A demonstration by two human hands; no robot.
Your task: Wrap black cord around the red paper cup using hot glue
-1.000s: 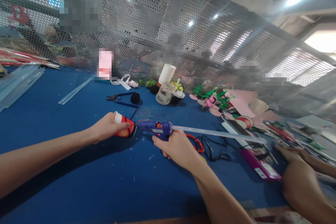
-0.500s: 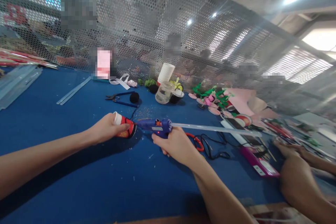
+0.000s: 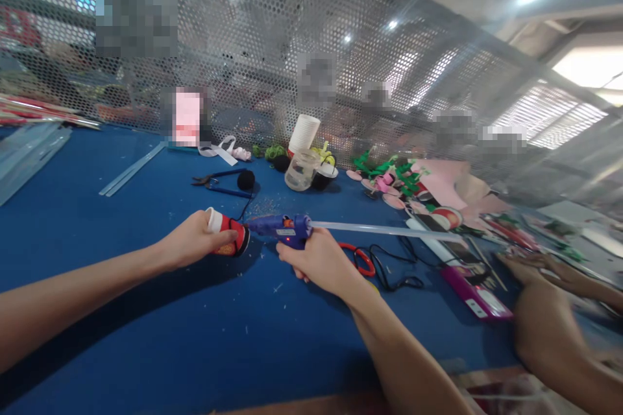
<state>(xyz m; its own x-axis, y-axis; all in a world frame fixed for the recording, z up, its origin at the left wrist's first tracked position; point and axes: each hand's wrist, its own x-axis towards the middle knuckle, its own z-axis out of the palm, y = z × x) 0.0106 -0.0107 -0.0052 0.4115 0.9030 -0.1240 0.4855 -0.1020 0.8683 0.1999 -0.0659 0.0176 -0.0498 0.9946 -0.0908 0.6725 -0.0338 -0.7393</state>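
Observation:
My left hand (image 3: 197,237) is closed round a red and white paper cup (image 3: 232,244), which lies tilted with its black-edged end to the right. A dark yarn strand runs from that end to a black yarn ball (image 3: 246,179). In my right hand (image 3: 318,259) is a blue hot glue gun (image 3: 285,227), its small red light lit. The nozzle points left and meets the cup near its black edge; whether it touches, I cannot tell. A long clear glue stick (image 3: 370,229) sticks out of the gun's back.
Pliers (image 3: 219,183) lie behind the cup on the blue table (image 3: 160,343). Farther back stand a clear jar (image 3: 300,172) and stacked white cups (image 3: 304,132). Right are craft flowers (image 3: 389,175), cables, a purple box (image 3: 474,295) and another person's arm (image 3: 549,318). Perforated metal closes off the back.
The whole view has shifted slightly, so things appear a little farther left. Both hands keep their grips, and the nozzle stays at the cup's dark-edged end.

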